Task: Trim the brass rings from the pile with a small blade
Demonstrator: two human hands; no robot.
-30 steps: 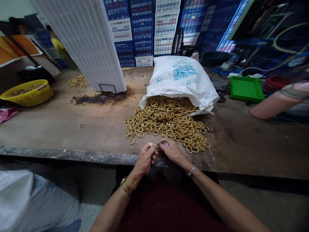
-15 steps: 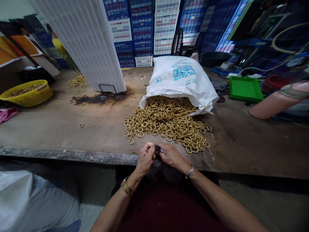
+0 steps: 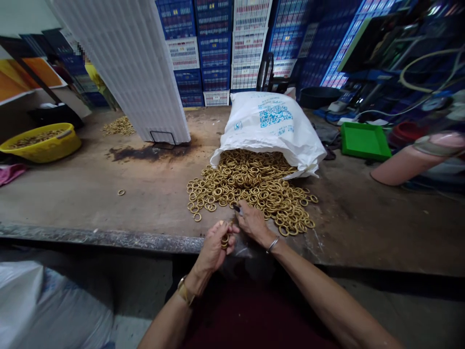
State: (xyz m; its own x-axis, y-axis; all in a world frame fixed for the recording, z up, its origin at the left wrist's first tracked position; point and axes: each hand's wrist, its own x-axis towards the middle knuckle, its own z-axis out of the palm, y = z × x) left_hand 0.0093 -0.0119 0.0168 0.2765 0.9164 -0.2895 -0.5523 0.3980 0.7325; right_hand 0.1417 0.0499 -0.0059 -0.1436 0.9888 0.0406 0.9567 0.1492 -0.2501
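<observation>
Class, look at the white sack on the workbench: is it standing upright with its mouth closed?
No. The white sack lies on its side on the workbench, its mouth open, brass rings spilling out of it.

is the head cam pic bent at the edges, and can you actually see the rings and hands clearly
Head view: strong wide-angle bend, the white crate stack leans and the table edge curves; light is dim and even, no harsh glare; the pile of rings by the white sack is sharp; left hand and right hand are clear, though the small dark item at the right fingertips is too small to identify.
</observation>
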